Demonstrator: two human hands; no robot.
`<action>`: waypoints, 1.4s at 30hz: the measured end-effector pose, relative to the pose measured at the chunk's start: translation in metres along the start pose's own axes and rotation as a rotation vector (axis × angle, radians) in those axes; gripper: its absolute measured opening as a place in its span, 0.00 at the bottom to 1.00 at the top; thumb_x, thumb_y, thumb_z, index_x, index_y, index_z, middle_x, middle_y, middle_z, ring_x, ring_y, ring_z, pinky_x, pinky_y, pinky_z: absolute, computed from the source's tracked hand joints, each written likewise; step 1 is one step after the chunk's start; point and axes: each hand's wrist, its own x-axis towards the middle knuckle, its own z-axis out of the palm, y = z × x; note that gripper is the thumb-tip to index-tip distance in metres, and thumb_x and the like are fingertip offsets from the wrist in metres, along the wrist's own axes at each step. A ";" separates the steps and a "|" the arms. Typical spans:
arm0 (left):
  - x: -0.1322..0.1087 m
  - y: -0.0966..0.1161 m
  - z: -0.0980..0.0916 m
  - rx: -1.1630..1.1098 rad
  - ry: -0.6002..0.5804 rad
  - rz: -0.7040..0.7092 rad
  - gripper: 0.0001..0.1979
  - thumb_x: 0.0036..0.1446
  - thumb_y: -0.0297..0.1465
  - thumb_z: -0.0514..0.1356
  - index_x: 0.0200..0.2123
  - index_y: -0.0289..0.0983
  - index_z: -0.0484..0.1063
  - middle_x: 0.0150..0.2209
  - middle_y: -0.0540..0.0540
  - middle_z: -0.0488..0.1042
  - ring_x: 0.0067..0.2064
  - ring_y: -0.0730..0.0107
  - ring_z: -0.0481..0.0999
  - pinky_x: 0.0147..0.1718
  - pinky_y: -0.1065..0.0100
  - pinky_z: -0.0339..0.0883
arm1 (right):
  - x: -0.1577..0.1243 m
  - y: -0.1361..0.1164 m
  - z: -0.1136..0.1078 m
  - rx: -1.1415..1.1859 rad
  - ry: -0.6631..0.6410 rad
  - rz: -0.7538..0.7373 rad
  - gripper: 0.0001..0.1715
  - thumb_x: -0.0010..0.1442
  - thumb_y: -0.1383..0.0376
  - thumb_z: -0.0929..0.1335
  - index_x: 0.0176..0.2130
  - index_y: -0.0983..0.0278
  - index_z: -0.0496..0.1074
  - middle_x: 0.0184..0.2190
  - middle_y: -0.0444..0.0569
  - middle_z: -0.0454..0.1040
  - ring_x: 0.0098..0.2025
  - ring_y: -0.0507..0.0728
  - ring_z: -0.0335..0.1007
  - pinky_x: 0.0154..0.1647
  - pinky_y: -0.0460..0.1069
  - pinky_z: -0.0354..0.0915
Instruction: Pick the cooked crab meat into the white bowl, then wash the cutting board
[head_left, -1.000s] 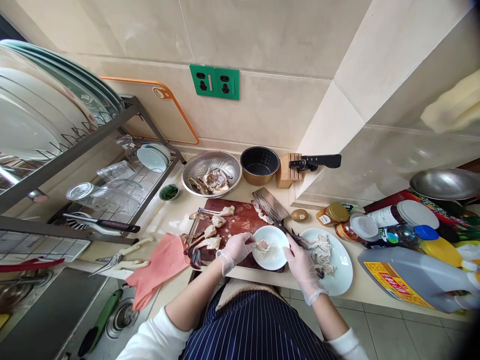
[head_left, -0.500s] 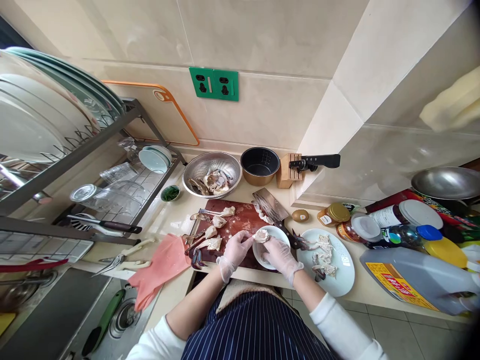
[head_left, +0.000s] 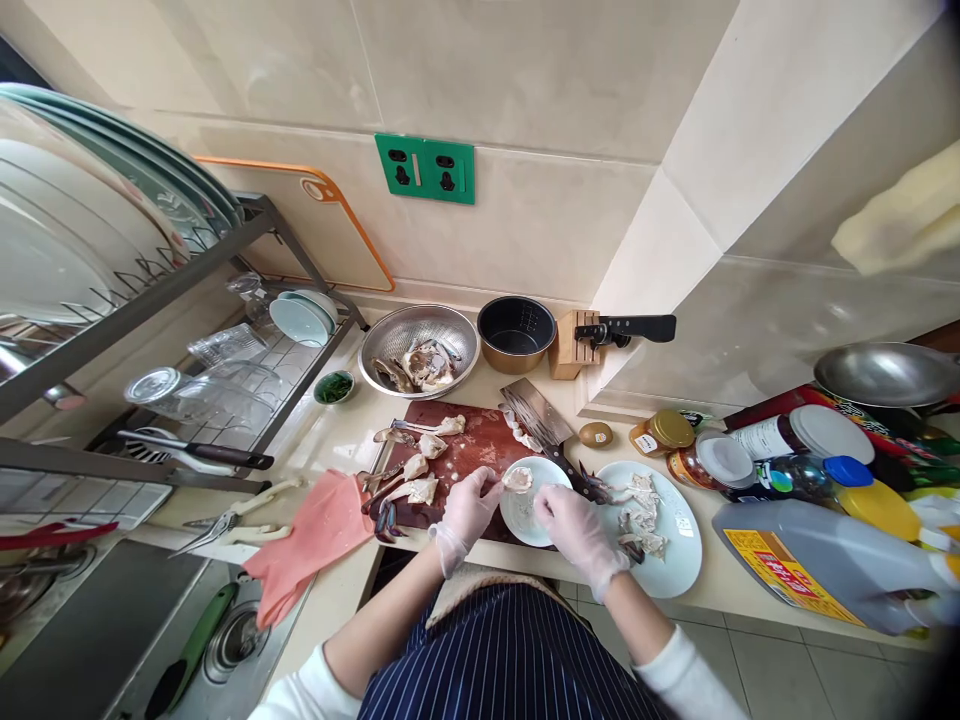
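My left hand (head_left: 466,515), in a clear glove, pinches a pale crab piece (head_left: 517,481) over a white bowl (head_left: 534,530) with white powder in it. Close to the bowl's right rim is my right hand (head_left: 581,535), gloved too, its fingers curled together; whether they hold anything is hidden. Several crab pieces with legs (head_left: 420,490) lie along the left of the red-brown cutting board (head_left: 480,445). To the right, a pale plate (head_left: 684,560) carries white-coated crab pieces (head_left: 641,515).
A cleaver (head_left: 541,408) lies across the board's back right. Behind stand a steel colander (head_left: 457,350) with crab parts, a black pot (head_left: 517,340) and a knife block (head_left: 571,350). Shears (head_left: 225,525) and a pink cloth (head_left: 315,530) lie left, near the sink (head_left: 97,620). Bottles and jars line the right.
My right hand has moved off the crab piece, to the right and slightly down toward the bowl's rim. My left hand keeps the piece over the bowl.
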 end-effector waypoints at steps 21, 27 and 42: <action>-0.010 0.015 -0.002 0.062 -0.062 0.126 0.05 0.59 0.28 0.58 0.34 0.38 0.75 0.35 0.47 0.81 0.37 0.68 0.78 0.39 0.71 0.67 | -0.034 0.012 0.019 -0.098 0.478 -0.282 0.26 0.64 0.65 0.63 0.60 0.61 0.67 0.61 0.58 0.63 0.63 0.67 0.53 0.60 0.63 0.59; -0.006 0.009 0.002 -0.032 -0.090 0.047 0.04 0.57 0.30 0.59 0.34 0.38 0.74 0.35 0.47 0.80 0.38 0.68 0.77 0.40 0.70 0.66 | -0.036 0.014 0.019 0.019 0.502 -0.270 0.24 0.64 0.66 0.62 0.58 0.61 0.70 0.60 0.57 0.65 0.64 0.65 0.54 0.61 0.63 0.60; 0.003 -0.002 0.000 -0.922 -0.688 -0.531 0.13 0.41 0.35 0.63 0.23 0.37 0.61 0.17 0.57 0.63 0.16 0.83 0.54 0.20 0.74 0.56 | -0.025 0.026 0.025 0.493 0.463 -0.248 0.25 0.65 0.67 0.62 0.61 0.62 0.65 0.56 0.56 0.71 0.59 0.59 0.66 0.60 0.59 0.66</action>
